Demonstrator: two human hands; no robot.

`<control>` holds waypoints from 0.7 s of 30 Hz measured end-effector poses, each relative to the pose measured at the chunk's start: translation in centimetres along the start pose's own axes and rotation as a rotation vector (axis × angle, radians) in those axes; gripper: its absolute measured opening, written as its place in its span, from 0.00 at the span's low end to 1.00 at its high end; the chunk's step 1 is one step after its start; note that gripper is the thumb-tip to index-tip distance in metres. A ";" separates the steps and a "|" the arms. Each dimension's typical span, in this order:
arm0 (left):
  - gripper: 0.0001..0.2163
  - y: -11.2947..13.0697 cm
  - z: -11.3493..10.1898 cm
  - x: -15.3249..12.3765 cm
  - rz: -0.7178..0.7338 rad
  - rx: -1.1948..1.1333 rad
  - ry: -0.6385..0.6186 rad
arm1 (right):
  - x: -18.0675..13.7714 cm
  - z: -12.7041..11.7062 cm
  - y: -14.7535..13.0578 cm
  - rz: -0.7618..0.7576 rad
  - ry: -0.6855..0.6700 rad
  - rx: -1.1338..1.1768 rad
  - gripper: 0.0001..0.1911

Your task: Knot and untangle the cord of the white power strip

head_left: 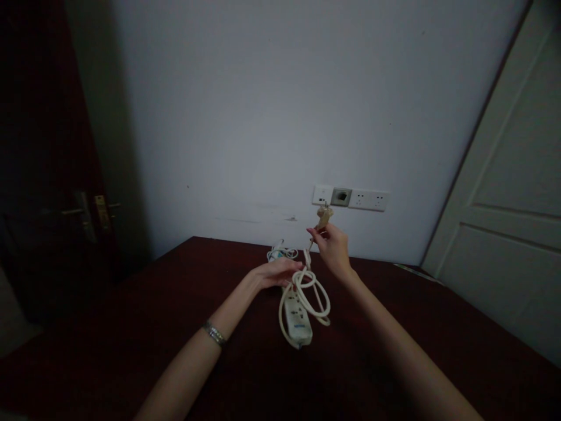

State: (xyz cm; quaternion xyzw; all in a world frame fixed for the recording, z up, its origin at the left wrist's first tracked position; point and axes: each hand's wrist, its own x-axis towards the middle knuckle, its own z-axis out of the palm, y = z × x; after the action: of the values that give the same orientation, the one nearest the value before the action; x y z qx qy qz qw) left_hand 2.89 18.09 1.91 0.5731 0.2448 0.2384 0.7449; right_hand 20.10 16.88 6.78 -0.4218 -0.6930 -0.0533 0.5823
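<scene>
A white power strip (298,319) lies on the dark red table (131,327), its white cable (309,290) looped in coils over it. My right hand (333,248) is raised above the table and pinches the plug (325,217) at the cable's end, just below the wall sockets (350,198). My left hand (279,272) rests palm down at the far end of the strip, fingers laid together over the cable coils. A metal bracelet (214,334) sits on my left wrist.
A second bundle of white cable (280,252) lies on the table behind my left hand. A dark door with a metal handle (87,213) stands at the left, a white door (504,222) at the right. A flat paper (416,272) lies near the table's far right edge.
</scene>
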 end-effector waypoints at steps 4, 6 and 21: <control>0.20 0.7 1.5 -0.9 0.018 0.268 0.073 | -0.7 0.6 -0.6 0.013 -0.060 0.029 0.16; 0.18 0.9 2.4 -1.0 0.049 0.425 0.143 | -1.0 1.2 -1.4 0.020 -0.078 0.041 0.15; 0.08 0.5 1.3 0.9 0.124 0.285 0.248 | -1.8 0.7 1.5 0.934 -0.511 0.478 0.36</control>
State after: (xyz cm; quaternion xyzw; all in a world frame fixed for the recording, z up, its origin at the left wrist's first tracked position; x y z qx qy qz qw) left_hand 4.37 17.82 2.55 0.6529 0.3305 0.3154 0.6042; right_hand 20.51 17.31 4.35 -0.5390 -0.5450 0.4702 0.4374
